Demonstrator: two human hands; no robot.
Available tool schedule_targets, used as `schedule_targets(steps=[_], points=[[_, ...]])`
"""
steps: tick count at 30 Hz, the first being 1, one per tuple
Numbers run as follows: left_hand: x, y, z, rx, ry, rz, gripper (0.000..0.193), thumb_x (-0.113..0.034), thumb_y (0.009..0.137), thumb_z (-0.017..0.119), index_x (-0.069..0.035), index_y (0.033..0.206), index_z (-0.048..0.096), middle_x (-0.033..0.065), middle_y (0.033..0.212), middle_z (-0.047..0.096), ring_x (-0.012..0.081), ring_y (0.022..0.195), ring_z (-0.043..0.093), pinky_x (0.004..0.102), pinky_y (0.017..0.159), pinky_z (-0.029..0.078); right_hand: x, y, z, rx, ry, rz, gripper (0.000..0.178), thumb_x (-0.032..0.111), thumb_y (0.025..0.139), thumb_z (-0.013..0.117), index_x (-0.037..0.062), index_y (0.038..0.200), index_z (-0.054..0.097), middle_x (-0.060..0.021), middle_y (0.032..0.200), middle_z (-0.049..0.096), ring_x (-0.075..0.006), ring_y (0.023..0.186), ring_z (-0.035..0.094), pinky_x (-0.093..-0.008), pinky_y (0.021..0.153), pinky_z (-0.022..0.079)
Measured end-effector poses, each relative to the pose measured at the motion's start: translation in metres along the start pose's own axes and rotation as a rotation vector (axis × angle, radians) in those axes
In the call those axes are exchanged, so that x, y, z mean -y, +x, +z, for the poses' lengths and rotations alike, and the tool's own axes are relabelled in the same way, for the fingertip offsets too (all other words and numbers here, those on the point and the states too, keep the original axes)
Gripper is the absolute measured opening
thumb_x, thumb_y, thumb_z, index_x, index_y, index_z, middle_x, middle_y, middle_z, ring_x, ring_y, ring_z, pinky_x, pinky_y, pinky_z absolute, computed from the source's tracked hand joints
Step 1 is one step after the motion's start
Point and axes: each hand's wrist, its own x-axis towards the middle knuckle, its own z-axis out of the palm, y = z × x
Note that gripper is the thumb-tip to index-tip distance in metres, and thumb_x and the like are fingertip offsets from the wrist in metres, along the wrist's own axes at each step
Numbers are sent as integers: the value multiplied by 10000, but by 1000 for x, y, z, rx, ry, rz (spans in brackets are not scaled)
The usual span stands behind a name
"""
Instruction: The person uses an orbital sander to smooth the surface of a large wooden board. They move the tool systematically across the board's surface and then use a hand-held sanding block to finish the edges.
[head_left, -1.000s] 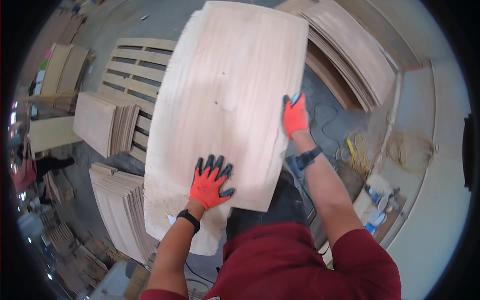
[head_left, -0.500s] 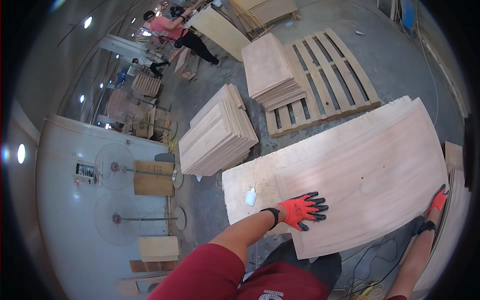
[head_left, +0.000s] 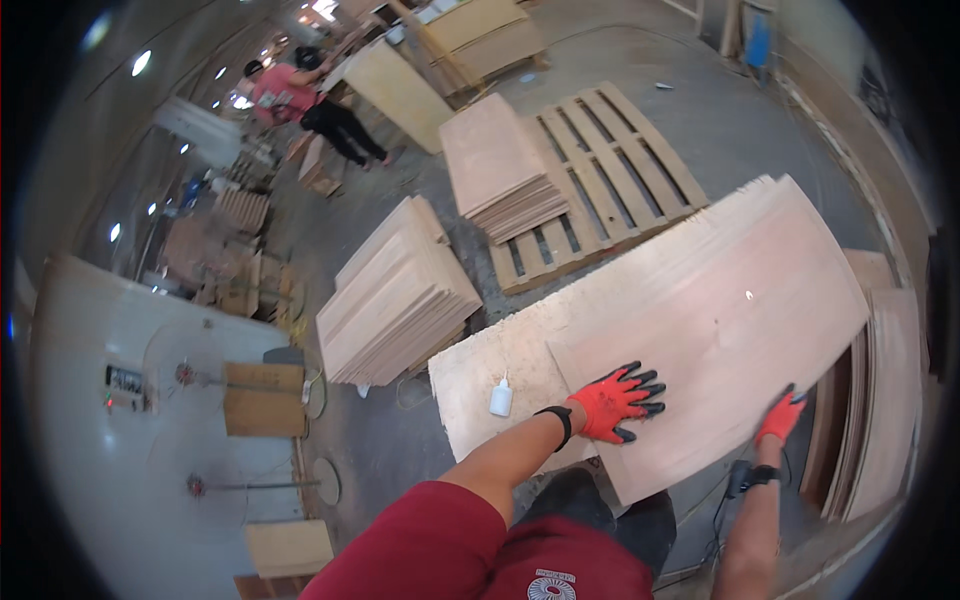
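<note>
A thin, pale wooden panel (head_left: 720,310) lies on a larger board (head_left: 480,350) with a rough, splintery far edge. My left hand (head_left: 618,403), in a red glove with black fingertips, rests flat near the panel's left end, its fingers spread. At the near edge, towards the right end, is my right hand (head_left: 780,415), gloved the same way. Its fingers are stretched out against the panel's edge, and it grips nothing that I can see. On the board, left of the panel, lies a small white squeeze bottle (head_left: 501,397).
Stacked panels (head_left: 400,290) stand beyond the board at left, with another stack (head_left: 500,160) on a wooden pallet (head_left: 600,180). More boards (head_left: 880,400) lean at right. Fans (head_left: 260,486) stand by the left wall. A person (head_left: 310,105) in pink works at the back.
My right hand has moved left along the panel's near edge, away from its right corner. My left hand stays flat on the panel. The whole view has turned a little to the right.
</note>
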Motion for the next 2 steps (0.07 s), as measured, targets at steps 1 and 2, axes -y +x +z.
schedule_targets(steps=[1, 2], points=[[0, 6, -4, -10, 6, 30, 764, -511, 862, 659, -184, 1525, 467, 115, 1654, 308, 349, 1548, 213, 582, 1262, 107, 20, -47, 4, 6, 83, 22, 623, 363, 1073, 497, -37, 1525, 345, -219, 1518, 472, -329, 1343, 509, -407, 1127, 397], [-12, 5, 12, -15, -24, 86, 764, -511, 862, 659, -184, 1525, 467, 115, 1654, 308, 349, 1548, 213, 582, 1262, 107, 9, -65, -28, -53, 57, 23, 623, 363, 1073, 497, -37, 1525, 345, -219, 1518, 472, -329, 1343, 509, -407, 1127, 397]])
